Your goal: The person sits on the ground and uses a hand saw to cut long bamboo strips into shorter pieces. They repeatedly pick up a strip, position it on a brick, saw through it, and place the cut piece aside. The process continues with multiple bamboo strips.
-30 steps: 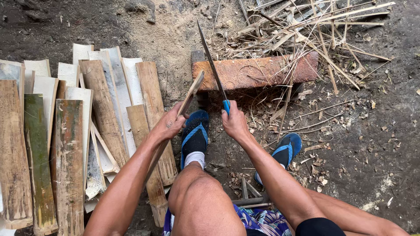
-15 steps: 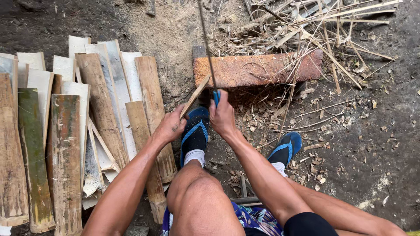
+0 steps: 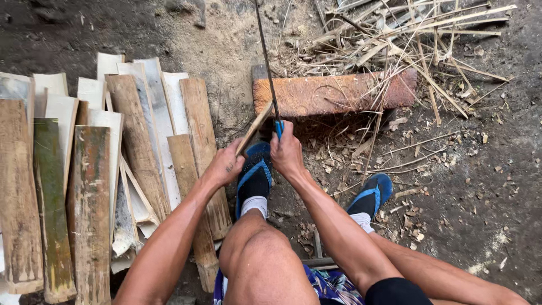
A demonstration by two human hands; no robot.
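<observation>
Bamboo strip (image 3: 255,127) in left hand (image 3: 226,165)

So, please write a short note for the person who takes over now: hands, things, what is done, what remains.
Left hand holds a thin bamboo strip, tilted up toward the wooden block.
Right hand grips the blue handle of a long blade, set against the strip's upper end.
Done: split slats lie piled on the ground at the left.
Left: the strip looks not yet split; how deep the blade sits cannot be told.
</observation>
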